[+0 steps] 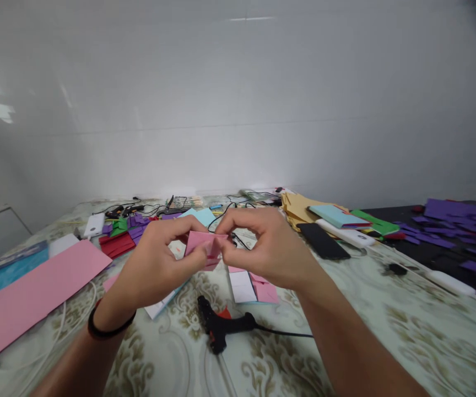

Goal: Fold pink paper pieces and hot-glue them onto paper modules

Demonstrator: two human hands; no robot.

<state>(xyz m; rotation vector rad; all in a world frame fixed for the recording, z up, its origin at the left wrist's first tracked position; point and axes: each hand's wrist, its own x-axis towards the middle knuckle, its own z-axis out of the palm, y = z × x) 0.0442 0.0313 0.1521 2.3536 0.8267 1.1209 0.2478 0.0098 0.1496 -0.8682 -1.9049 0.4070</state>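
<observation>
A small folded piece of pink paper (200, 240) is held up above the table between both hands. My left hand (161, 262) grips its left side, thumb across the front. At the right edge, my right hand (265, 248) pinches the paper between thumb and forefinger. Below the hands lies a black hot glue gun (221, 325) on its side, its cord running right under my right forearm. Just behind it rests a card with white and pink panels (258, 286). Another white and blue piece (161, 303) is partly hidden under my left hand.
A long pink sheet (43, 298) covers the table's left side. Red strips (117, 242) and purple pieces lie behind it. To the right are a black phone (323, 241), yellow paper (298, 208), a light blue stack (339, 216) and scattered purple strips (432, 231). Cords cross the back.
</observation>
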